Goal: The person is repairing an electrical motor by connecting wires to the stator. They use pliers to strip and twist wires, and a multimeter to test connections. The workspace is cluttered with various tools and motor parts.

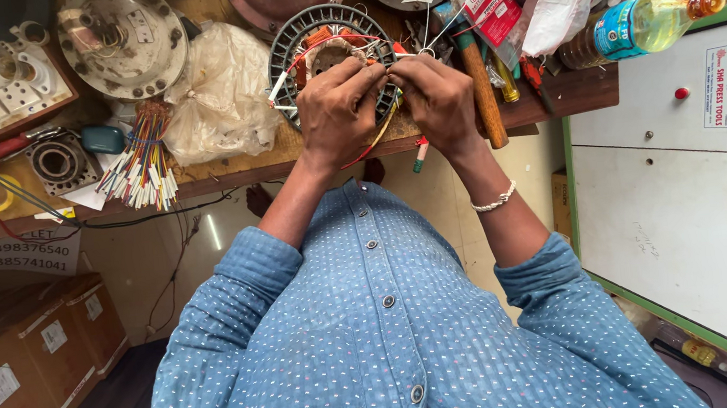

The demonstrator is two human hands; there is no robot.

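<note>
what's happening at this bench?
A person in a blue dotted shirt works on a round motor stator lying on the wooden bench. The left hand and right hand meet at its near edge, pinching thin coloured wires. A bundle of sleeved wires, a hammer and an oil bottle lie nearby.

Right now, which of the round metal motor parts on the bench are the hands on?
The dark slotted stator with orange windings at the bench edge; both hands pinch its wires. The other discs lie untouched behind.
</note>
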